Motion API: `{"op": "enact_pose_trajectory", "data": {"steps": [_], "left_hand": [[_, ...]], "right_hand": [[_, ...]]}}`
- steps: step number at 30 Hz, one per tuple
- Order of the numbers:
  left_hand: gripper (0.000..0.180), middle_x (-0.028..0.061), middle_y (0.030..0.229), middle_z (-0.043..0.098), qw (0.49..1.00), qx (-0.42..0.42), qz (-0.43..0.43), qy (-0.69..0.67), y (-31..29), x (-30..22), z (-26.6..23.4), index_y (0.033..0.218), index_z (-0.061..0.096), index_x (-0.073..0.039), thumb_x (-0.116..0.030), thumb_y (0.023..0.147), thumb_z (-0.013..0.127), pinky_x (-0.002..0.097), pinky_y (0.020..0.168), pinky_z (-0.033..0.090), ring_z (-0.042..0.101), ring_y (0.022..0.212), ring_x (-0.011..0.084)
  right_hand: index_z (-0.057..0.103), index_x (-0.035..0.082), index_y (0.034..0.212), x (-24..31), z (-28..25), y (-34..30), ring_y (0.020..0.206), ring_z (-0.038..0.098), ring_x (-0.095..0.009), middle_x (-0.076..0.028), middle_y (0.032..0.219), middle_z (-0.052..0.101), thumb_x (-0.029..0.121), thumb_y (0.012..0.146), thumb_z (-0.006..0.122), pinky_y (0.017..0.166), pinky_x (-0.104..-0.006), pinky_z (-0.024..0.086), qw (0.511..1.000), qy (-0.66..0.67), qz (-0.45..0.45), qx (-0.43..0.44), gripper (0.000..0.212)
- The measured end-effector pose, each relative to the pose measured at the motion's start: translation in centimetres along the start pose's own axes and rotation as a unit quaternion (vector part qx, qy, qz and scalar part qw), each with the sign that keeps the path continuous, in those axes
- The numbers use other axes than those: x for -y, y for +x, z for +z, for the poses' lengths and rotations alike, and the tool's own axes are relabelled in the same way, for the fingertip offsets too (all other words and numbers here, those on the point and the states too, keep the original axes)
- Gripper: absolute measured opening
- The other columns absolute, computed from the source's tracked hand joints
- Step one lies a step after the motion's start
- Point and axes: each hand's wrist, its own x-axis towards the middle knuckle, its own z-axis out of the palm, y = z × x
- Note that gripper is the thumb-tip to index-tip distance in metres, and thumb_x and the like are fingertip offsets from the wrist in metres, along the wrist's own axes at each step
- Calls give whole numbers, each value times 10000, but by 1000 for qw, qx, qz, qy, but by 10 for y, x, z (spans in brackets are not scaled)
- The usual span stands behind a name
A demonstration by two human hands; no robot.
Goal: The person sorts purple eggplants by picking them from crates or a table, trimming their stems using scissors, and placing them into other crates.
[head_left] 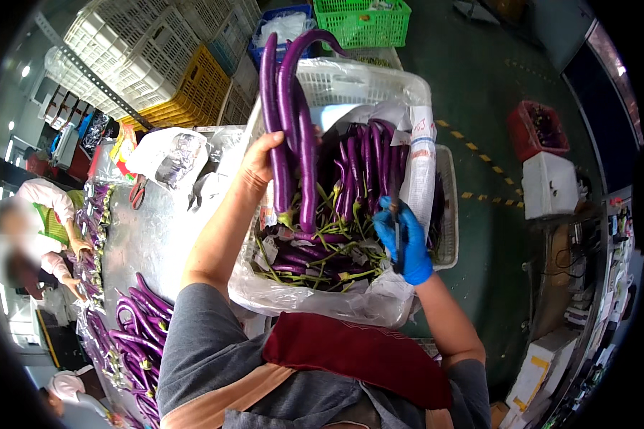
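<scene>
My bare left hand (260,163) is wrapped round a small bunch of long purple eggplants (286,121), held up over the left side of a white crate (415,89) lined with clear plastic. One of them hooks over at its far end. My right hand (411,250), in a blue glove, grips a narrow dark tool (398,232) above the crate's right side; its exact kind is hard to make out. Inside the crate lie many eggplants (365,161), with green stems and paper scraps among those nearest me. White sheeting (421,171) hangs over the right wall.
Left is a metal table (132,254) with piled eggplants (139,329), red-handled scissors (137,193) and a plastic bag (168,157). Two people work along its far side. Stacked crates (143,57) rise behind. A green crate (365,25), a red crate (537,129) and a white box (549,184) stand around.
</scene>
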Motion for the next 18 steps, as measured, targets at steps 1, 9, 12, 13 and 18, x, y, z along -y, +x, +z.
{"op": "enact_pose_trajectory", "data": {"steps": [1, 9, 12, 13, 18], "left_hand": [[628, 202, 1069, 543, 1000, 18, 2, -4, -2, 2, 14, 1149, 444, 36, -228, 646, 710, 382, 881, 453, 547, 986, 294], [674, 192, 1164, 497, 997, 56, 9, -60, -34, 16, 31, 1215, 393, 11, -223, 660, 694, 379, 882, 446, 524, 1036, 287], [616, 173, 1091, 539, 999, 37, 27, 4, -51, 12, 26, 1201, 379, 1, -162, 688, 680, 341, 785, 491, 570, 933, 252], [598, 162, 1062, 548, 998, 20, 38, 34, -56, 13, 20, 1181, 384, -1, -165, 690, 683, 337, 779, 490, 572, 912, 242], [569, 113, 983, 561, 980, -113, 99, 130, -63, 24, 12, 1123, 402, -31, -171, 674, 721, 338, 786, 458, 564, 862, 201]], "right_hand": [[517, 28, 1108, -6, 16, 5, 793, 539, -109, -28, 814, 523, 222, 888, 470, 776, -272, 482, 1000, -3, -4, -19, 297], [435, 67, 1175, -45, 66, 30, 978, 493, -119, -25, 1108, 500, -3, 753, 633, 806, -238, 427, 911, -316, -265, -2, 472], [448, 56, 1171, -46, 52, 12, 1026, 462, -114, -26, 1160, 466, -37, 755, 608, 829, -235, 423, 901, -322, -285, -57, 455], [448, 55, 1171, -47, 48, 6, 1026, 461, -114, -26, 1164, 463, -44, 755, 599, 822, -234, 426, 906, -314, -272, -79, 454], [398, 53, 1217, -50, 21, -8, 1036, 463, -132, -27, 1178, 447, -80, 752, 568, 843, -238, 443, 882, -309, -336, -120, 513]]}}
